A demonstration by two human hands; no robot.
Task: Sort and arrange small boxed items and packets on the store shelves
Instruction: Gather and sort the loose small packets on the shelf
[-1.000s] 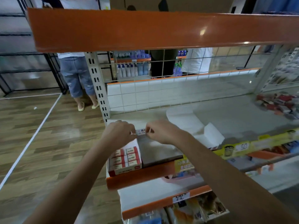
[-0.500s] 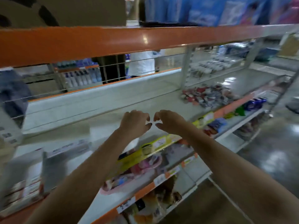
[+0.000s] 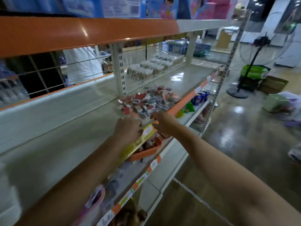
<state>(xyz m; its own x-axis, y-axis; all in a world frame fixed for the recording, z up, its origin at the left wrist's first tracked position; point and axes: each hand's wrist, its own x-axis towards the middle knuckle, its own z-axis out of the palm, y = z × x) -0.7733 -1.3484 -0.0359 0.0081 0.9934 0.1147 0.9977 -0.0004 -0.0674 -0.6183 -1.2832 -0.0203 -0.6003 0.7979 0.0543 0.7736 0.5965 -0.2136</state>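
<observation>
Grey-white metal shelf, orange front edge, yellow price strip on the lip.

Item 1: loose heap of small boxes and packets, red, white and grey, too many and too blurred to count, lying on the shelf just past both hands.

Item 2: two bare hands. Left hand, fingers loosely curled, holding nothing, at the shelf edge beside the price strip. Right hand, fingers spread apart and loosely bent, empty, just short of the heap.

Item 3: one orange tray on the shelf below.

Item 4: one standing fan, one cardboard box on a glossy concrete floor. One person in white behind the wire back.
</observation>
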